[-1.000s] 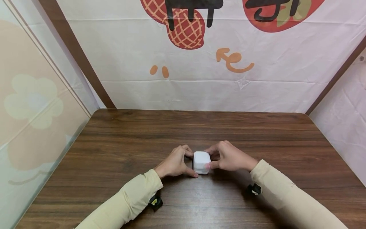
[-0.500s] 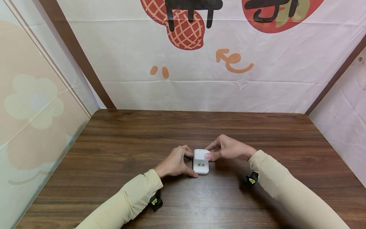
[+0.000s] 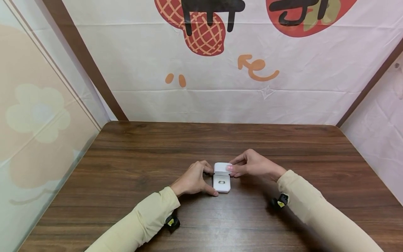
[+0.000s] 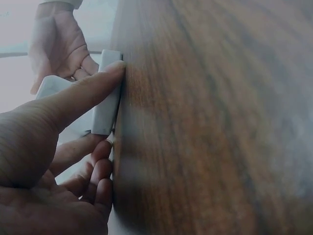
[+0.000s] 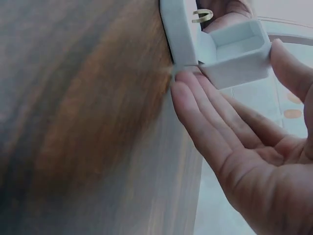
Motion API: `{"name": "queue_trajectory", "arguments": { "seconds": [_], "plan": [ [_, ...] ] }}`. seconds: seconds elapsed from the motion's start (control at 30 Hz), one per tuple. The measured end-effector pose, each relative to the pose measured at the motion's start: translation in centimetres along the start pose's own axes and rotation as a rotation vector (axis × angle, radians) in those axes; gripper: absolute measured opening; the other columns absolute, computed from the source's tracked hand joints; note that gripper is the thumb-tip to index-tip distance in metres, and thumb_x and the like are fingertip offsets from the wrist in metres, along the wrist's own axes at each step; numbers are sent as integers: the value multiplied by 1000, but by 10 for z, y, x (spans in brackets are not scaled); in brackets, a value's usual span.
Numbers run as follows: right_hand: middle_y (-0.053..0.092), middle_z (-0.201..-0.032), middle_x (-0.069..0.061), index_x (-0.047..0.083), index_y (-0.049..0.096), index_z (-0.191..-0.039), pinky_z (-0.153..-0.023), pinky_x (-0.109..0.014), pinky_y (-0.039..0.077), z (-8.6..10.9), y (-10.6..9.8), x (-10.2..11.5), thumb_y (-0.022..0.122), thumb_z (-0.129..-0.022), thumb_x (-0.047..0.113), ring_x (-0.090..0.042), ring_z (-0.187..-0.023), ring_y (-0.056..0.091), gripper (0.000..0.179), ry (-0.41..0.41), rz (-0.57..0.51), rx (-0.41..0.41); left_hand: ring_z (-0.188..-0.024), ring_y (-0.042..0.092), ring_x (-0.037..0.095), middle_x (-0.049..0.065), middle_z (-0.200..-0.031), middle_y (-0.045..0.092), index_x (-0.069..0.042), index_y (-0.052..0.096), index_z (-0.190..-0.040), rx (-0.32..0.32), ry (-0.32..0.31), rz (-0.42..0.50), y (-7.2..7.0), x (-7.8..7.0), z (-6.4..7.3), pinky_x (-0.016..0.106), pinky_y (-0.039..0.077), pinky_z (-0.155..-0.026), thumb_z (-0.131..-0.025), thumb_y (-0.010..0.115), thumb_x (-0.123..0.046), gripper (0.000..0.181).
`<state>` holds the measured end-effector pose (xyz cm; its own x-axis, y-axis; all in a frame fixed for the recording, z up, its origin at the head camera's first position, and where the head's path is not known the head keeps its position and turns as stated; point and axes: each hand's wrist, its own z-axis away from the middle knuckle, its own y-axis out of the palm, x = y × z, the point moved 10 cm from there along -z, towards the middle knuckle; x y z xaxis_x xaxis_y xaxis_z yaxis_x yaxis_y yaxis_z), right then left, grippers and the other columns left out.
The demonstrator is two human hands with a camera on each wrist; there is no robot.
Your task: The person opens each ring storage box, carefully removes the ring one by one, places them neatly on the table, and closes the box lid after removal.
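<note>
A small white ring box (image 3: 221,189) sits on the wooden table with its lid (image 3: 221,167) raised. A ring (image 3: 221,182) stands in the box's white insert; in the right wrist view the ring (image 5: 203,15) looks gold. My left hand (image 3: 192,177) holds the base from the left, thumb at the near corner and fingers toward the back; the left wrist view shows that thumb across the base (image 4: 104,115). With my right hand (image 3: 259,165) I grip the lid, the thumb at its edge and the fingers behind, as the right wrist view shows the hollow lid (image 5: 239,68).
Brown wood-grain table (image 3: 151,143) surrounds the box on all sides. Behind it hangs a white printed cloth (image 3: 220,105), with another cloth panel (image 3: 41,157) along the left. Black wrist cameras sit at both cuffs.
One second ago the box was closed. My right hand has swung the lid up and back, which brought the ring into sight. The left hand has stayed in place.
</note>
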<state>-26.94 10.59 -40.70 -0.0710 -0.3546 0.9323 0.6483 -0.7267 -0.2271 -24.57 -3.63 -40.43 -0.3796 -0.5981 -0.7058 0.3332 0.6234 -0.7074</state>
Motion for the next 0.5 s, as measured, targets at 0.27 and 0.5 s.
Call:
{"name": "queue_trajectory", "arguments": {
  "seconds": [0.27,0.5],
  "plan": [
    [77,-101,-4,2,76,-114,-86,-31,53,23,-15,6,83,-85,34,-16,-100,68,43,-85,222,-229,-101,54,20,-1,-104,66,-6,79,-106,1,1,11,0,0,-1,35,45,-91,-58,101,-23,55],
    [77,-99,1,7,81,-104,-81,-28,53,41,-13,4,85,-82,35,-13,-99,66,36,-118,304,-323,-102,54,20,-1,-104,67,-5,79,-104,3,-4,13,0,0,-1,34,45,-92,-57,100,-22,54]
  ]
}}
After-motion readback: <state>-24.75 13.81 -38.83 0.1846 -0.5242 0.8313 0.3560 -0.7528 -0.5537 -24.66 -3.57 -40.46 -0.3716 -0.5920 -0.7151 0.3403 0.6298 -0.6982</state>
